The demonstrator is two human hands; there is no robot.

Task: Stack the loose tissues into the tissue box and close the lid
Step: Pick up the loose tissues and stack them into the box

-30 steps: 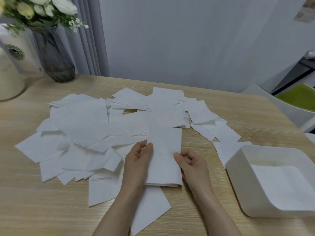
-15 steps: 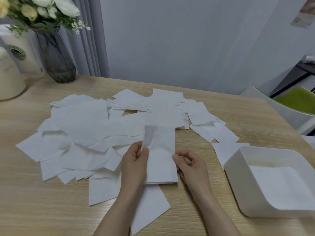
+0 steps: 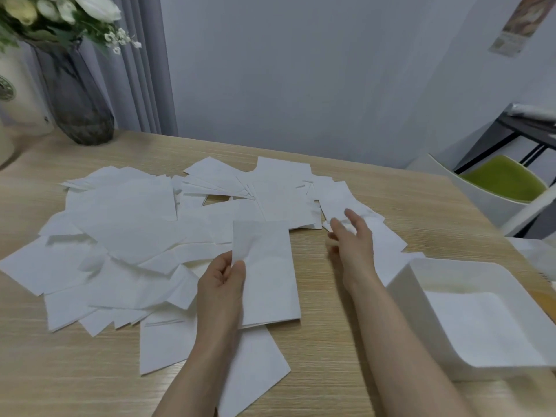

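From the head view, my left hand (image 3: 222,284) pinches a small tissue stack (image 3: 267,275) above the table while my right hand (image 3: 350,236) reaches, fingers loose and empty, over scattered tissues (image 3: 126,224) left of the tissue box (image 3: 403,284), and I could fan that stack.

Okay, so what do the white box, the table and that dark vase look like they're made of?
White box: probably matte plastic, given its smooth moulded walls and rounded corners. Table: light wood-grain surface, fine parallel streaks; solid wood or laminate, I cannot tell. Dark vase: looks like smoky translucent glass with a faceted base, stems faintly visible through it.
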